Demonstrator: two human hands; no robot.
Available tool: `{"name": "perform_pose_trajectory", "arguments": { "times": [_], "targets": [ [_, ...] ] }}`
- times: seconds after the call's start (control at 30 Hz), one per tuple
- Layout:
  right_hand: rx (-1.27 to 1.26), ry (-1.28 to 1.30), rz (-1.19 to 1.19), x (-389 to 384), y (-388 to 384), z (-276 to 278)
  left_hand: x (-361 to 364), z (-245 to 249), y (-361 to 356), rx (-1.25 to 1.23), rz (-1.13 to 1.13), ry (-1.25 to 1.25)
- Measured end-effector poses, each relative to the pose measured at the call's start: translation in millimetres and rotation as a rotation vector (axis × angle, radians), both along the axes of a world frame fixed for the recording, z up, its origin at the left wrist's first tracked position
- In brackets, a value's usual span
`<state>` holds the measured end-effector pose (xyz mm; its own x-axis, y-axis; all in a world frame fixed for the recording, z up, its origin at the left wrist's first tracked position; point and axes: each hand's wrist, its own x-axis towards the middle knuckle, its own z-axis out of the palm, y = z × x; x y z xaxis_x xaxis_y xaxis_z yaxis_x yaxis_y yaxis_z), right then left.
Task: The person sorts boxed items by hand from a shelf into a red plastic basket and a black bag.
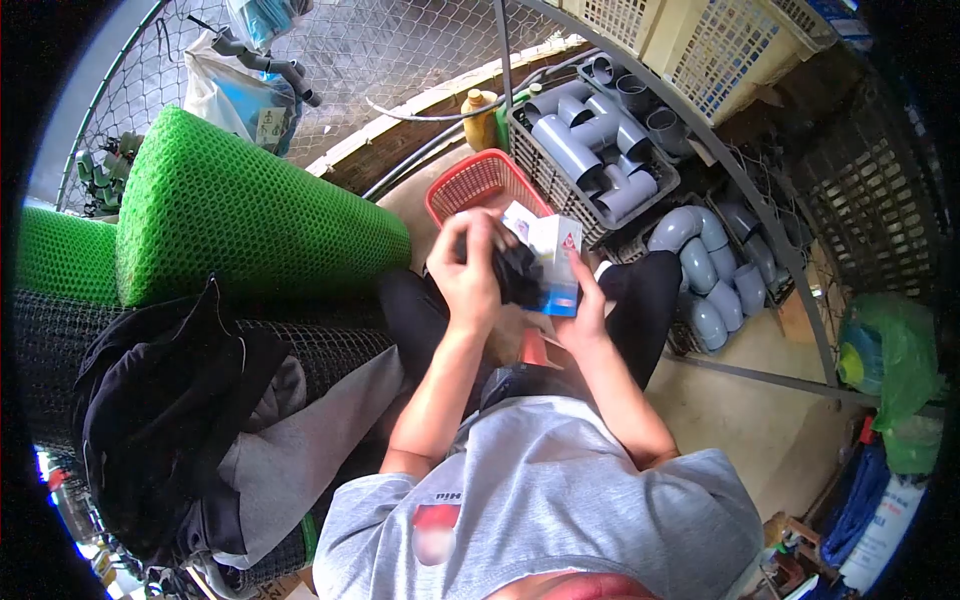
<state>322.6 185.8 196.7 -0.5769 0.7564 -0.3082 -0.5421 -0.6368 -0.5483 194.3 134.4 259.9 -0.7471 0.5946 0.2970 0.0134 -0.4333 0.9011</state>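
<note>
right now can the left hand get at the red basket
Probably yes: the red basket lies just beyond the left hand, nothing between them, though that hand grips a black thing and the right hand holds the box.

Daylit concrete floor beside wire mesh fencing.

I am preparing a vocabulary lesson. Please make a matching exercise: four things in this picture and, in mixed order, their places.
1 red plastic lattice basket
2 grey plastic pipe elbows
3 green plastic mesh roll
4 small white and blue cardboard box

A in the dark crate
B in the right hand, next to the black item in the left hand
C beside the black jacket
D on the floor beyond the hands

Pairs: 1-D, 2-A, 3-C, 4-B
</note>
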Motion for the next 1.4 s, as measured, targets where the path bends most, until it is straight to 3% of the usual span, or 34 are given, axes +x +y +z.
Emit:
{"name": "perform_pose_trajectory", "arguments": {
  "times": [0.07,0.1,0.13,0.2,0.23,0.27,0.3,0.37,0.4,0.43,0.47,0.53,0.6,0.67,0.73,0.8,0.83,0.87,0.93,1.0,1.07,1.1,1.13,1.17,1.27,1.3,1.4],
  "targets": [
    [0.068,-0.006,0.102,9,3,0,-6,9,18,0.11,0.092,-0.052],
    [0.126,0.083,0.188,10,4,2,-3,17,19,0.021,0.139,0.049],
    [0.128,0.098,0.176,7,4,-3,2,28,17,-0.057,0.1,0.273],
    [0.134,0.175,0.14,2,9,-18,15,16,20,-0.108,-0.199,0.686],
    [0.137,0.237,0.118,-3,13,-16,13,15,23,-0.072,-0.297,1.184],
    [0.13,0.31,0.128,2,15,-12,25,18,19,-0.102,-0.314,1.32],
    [0.121,0.382,0.14,6,17,-6,34,16,14,-0.095,-0.296,1.24],
    [0.071,0.284,0.05,7,17,15,38,11,7,-0.133,-0.32,1.156],
    [0.067,0.242,0.04,9,16,-1,32,6,9,-0.132,-0.319,1.157],
    [0.254,0.309,0.115,10,15,-26,24,1,13,-0.094,-0.314,1.128],
    [0.546,0.074,0.071,7,13,-15,17,2,18,-0.055,-0.309,1.098],
    [0.164,0.09,-0.103,-3,-4,5,9,5,30,-0.002,-0.185,0.983],
    [0.241,0.026,-0.13,-1,1,-8,18,5,24,-0.089,-0.146,0.958],
    [0.2,0.354,0.037,6,12,-10,35,-5,7,-0.068,-0.346,0.894],
    [0.235,0.113,-0.103,6,6,1,45,-5,-6,-0.124,-0.326,0.816],
    [0.08,0.322,0.016,14,8,-2,41,-17,-17,-0.129,-0.432,0.167],
    [-0.011,0.267,-0.006,9,10,5,39,-15,-16,-0.156,-0.325,-0.042],
    [0.049,0.133,-0.118,5,10,6,27,-18,-10,-0.047,-0.262,-0.04],
    [0.213,0.046,-0.178,3,10,-4,10,-27,7,0.246,-0.208,-0.425],
    [0.51,-0.102,-0.169,2,5,-9,5,-25,16,0.068,-0.03,-0.522],
    [0.825,-0.234,-0.249,-5,0,5,18,-24,17,0.054,-0.32,-0.695],
    [1.021,-0.333,-0.322,-8,5,6,28,-23,13,-0.139,-0.281,-0.44],
    [0.987,-0.295,-0.362,-10,10,6,37,-18,8,-0.328,-0.238,-0.181],
    [0.988,-0.292,-0.361,-10,16,6,39,-28,7,-0.319,-0.289,-0.107],
    [1.159,-0.522,-0.629,-4,30,3,54,-42,-6,-0.36,-0.323,-0.266],
    [1.071,-0.444,-0.616,-3,33,4,62,-59,-8,-0.288,-0.283,-0.169],
    [0.897,-0.237,-0.537,1,23,20,62,-77,-16,-0.161,-0.399,-0.876]
  ]
}}
